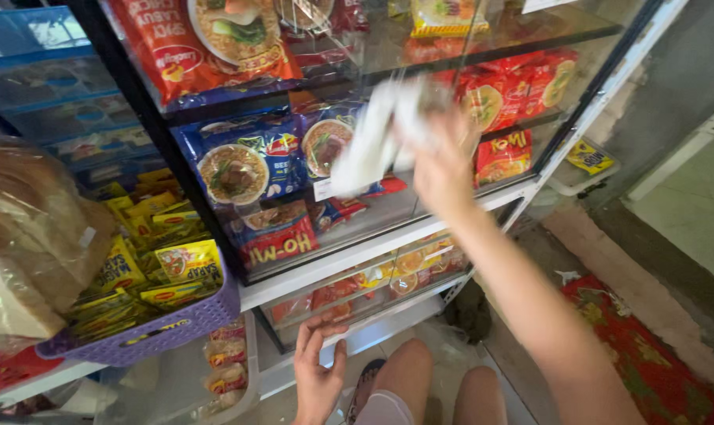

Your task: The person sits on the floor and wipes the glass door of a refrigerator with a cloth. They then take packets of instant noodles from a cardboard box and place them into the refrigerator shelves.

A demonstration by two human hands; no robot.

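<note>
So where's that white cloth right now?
The white cloth is upper centre in the head view, in the right hand, against the glass cabinet front.

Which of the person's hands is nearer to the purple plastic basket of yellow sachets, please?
The left. The left hand rests low on the white shelf edge, just right of and below the purple basket. The right hand is raised with a white cloth against the glass, farther right.

Right hand (443, 169) grips white cloth (373, 142), soft, blurred, probably cotton. Cabinet glass (420, 212) smooth, reflective. Noodle packets (247, 161) at 10 o'clock of cloth: glossy plastic film. Lilac basket (160, 327): matt perforated plastic. Red rug (648, 362) at 4 o'clock: rough woven.
</note>
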